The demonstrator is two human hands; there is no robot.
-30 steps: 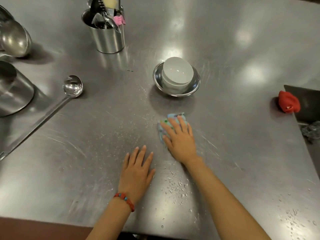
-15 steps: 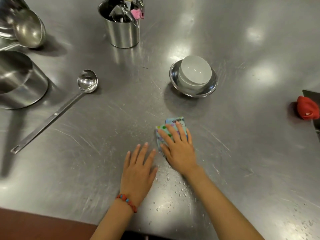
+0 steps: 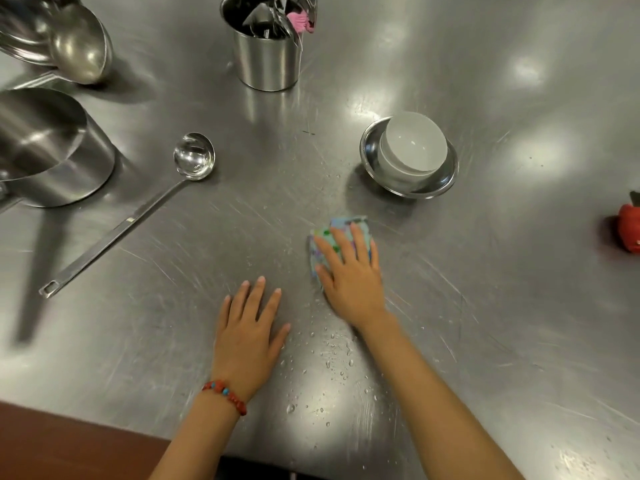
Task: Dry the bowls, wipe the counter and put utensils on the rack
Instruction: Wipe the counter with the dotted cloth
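Note:
My right hand (image 3: pixel 349 275) presses flat on a small patterned blue cloth (image 3: pixel 341 226) lying on the steel counter (image 3: pixel 502 306). Flat on the counter beside it rests my left hand (image 3: pixel 247 330), fingers spread, holding nothing. Water drops (image 3: pixel 332 362) dot the counter between my wrists. Beyond the cloth a white bowl (image 3: pixel 412 147) sits inside a steel bowl (image 3: pixel 370 157). A steel ladle (image 3: pixel 138 213) lies to the left. A steel utensil holder (image 3: pixel 266 60) with several utensils stands at the back.
A large steel pot (image 3: pixel 52 150) and stacked steel bowls (image 3: pixel 65 43) stand at the far left. A red object (image 3: pixel 628 230) lies at the right edge. The counter's near edge runs along the bottom left, with brown floor (image 3: pixel 69 445) below.
My right hand has slid the cloth slightly back toward me and to the left across the counter. My head has turned left, so everything appears shifted right. The left hand stays flat.

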